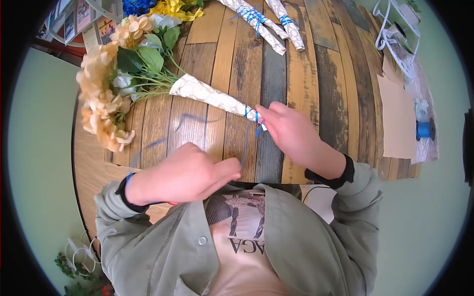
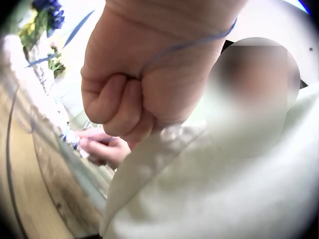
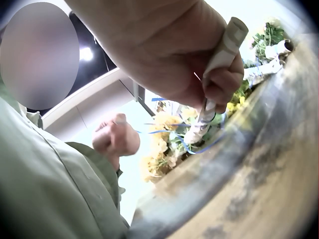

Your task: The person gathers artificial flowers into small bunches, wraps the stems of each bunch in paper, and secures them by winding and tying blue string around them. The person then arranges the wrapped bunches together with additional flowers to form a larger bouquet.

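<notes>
A bouquet of peach flowers [image 1: 101, 98] lies on the left of the table, its stems in a patterned paper wrap [image 1: 205, 94]. Blue ribbon [image 1: 256, 116] circles the wrap's narrow end. The right hand [image 1: 294, 129] grips that end, fingers curled round the paper tube [image 3: 224, 52] in the right wrist view. Nearer the body, the left hand [image 1: 190, 172] has its fingers curled around a blue ribbon strand [image 1: 245, 148] that runs from the wrap. More ribbon [image 2: 187, 46] crosses the back of the left hand in the left wrist view.
Other wrapped bundles [image 1: 256, 22] tied with blue ribbon lie at the table's far side, near blue flowers [image 1: 138, 7] and yellow ones [image 1: 173, 9]. At the right stand a blue ribbon spool [image 1: 424, 130], brown paper [image 1: 397, 118] and a white wire stand [image 1: 397, 37].
</notes>
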Action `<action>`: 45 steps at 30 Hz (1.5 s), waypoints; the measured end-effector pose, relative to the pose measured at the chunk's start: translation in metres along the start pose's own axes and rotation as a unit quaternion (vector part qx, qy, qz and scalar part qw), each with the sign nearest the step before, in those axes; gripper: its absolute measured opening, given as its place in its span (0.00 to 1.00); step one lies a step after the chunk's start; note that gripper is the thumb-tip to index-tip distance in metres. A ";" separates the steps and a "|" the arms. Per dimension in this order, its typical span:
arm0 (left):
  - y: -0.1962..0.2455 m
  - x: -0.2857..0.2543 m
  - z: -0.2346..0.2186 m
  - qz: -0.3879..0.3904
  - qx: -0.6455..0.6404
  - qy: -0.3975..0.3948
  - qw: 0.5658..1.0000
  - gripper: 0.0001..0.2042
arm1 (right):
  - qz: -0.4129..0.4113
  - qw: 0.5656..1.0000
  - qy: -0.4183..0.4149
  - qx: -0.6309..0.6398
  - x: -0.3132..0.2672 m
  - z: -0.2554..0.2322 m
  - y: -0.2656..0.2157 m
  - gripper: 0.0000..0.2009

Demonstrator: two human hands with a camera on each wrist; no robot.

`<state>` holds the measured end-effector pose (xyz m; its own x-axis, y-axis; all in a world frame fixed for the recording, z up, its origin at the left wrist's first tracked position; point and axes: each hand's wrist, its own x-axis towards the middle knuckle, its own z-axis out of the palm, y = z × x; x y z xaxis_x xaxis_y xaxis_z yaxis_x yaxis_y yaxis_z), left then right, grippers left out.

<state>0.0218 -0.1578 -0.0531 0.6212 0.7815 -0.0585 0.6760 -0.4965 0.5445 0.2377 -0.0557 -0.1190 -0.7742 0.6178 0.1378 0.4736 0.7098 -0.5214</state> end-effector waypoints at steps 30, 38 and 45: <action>-0.093 0.168 -0.034 -0.187 -0.529 0.077 0.824 0.30 | -0.086 0.994 -0.038 -0.049 -0.005 -0.001 -0.023 0.15; -0.028 0.015 -0.025 -0.253 -0.313 -0.029 0.915 0.15 | -0.066 0.982 -0.010 0.179 0.015 -0.022 -0.013 0.09; -0.029 0.033 0.064 -0.115 -0.775 0.150 0.603 0.18 | 0.052 0.963 -0.077 0.254 0.022 -0.033 -0.027 0.09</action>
<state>0.0477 -0.1419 -0.1247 0.3245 0.9111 -0.2541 -0.5970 0.4056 0.6922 0.2212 -0.0502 -0.0740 -0.8055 0.5911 -0.0430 0.3156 0.3664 -0.8753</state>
